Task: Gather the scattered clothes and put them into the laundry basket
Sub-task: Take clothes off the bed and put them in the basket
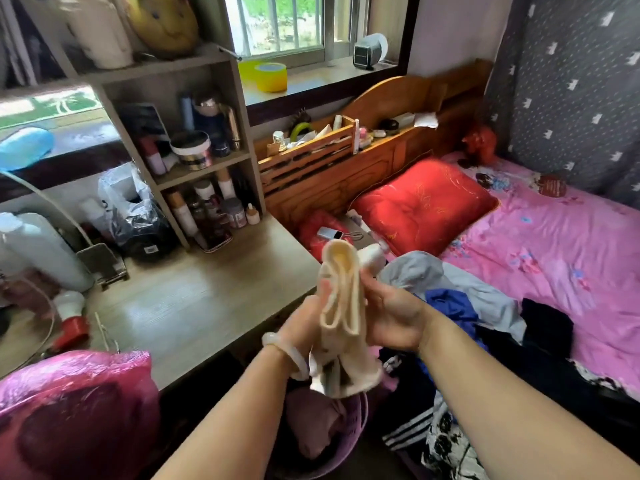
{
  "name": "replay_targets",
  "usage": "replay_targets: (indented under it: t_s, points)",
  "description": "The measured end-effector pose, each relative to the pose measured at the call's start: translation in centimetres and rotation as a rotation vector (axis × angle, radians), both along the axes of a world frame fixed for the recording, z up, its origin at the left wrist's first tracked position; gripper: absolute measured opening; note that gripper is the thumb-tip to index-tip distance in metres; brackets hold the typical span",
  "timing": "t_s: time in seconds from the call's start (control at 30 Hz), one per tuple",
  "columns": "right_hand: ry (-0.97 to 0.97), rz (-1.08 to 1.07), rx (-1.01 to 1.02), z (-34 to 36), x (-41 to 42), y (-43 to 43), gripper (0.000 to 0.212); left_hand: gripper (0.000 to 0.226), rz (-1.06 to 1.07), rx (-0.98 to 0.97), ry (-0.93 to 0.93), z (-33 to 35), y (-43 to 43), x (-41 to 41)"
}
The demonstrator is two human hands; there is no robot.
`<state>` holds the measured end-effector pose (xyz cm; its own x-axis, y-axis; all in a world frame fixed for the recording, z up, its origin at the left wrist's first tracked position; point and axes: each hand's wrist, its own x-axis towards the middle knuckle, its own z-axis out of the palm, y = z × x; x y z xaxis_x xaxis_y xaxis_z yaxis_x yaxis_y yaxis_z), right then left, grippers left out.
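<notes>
A cream-coloured garment point(341, 306), folded lengthwise, hangs between both hands above the laundry basket. My left hand point(304, 322) grips its left side, with a pale bangle on the wrist. My right hand point(388, 315) holds its right side, fingers curled against the cloth. The purple laundry basket point(362, 415) stands on the floor right below, with a mauve garment point(317, 424) inside. On the bed's near edge lies a heap of clothes: a grey piece point(415, 271), a blue one point(450, 306), black ones point(547, 327) and a black-and-white striped one point(412, 431).
A wooden desk point(194, 306) with a shelf unit of bottles stands to the left. A pink plastic bag point(76, 407) sits at the desk's near corner. The bed has a pink sheet point(554, 244), a red pillow point(422, 202) and a wooden headboard.
</notes>
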<state>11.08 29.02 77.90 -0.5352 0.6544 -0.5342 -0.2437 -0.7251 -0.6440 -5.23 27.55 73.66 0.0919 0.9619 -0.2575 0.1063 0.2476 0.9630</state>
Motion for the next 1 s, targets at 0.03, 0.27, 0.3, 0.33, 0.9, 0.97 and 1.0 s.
replay_targets:
  t_s: [0.03,0.27,0.3,0.33,0.9,0.97,1.0]
  points:
    - [0.118,0.037,-0.018,-0.1,-0.6,-0.1,0.082,0.082,-0.058,0.117,0.245,1.7,-1.4,1.1]
    - [0.04,-0.124,-0.048,-3.6,-0.3,-1.0,0.037,0.04,-0.079,0.1,0.225,-0.8,-2.5,1.1]
    - [0.057,-0.162,-0.053,-3.9,-0.1,-1.0,0.034,0.028,0.012,0.106,0.159,-1.2,-2.4,0.3]
    - [0.081,-0.206,-0.058,-4.2,0.0,-0.9,0.03,0.026,0.138,0.058,0.171,-1.4,-2.3,-0.5]
    - [-0.099,-0.45,-0.34,-12.9,-0.5,-2.3,0.029,0.015,0.639,-0.679,-0.256,-6.8,-3.3,-5.1]
    - [-0.157,-0.44,-0.347,-14.5,-1.4,-3.2,0.026,0.025,0.669,-0.678,-0.206,-8.2,-3.0,-6.1]
    - [-0.174,-0.434,-0.354,-15.3,-1.8,-3.9,0.026,0.032,0.68,-0.673,-0.17,-8.7,-2.9,-6.6]
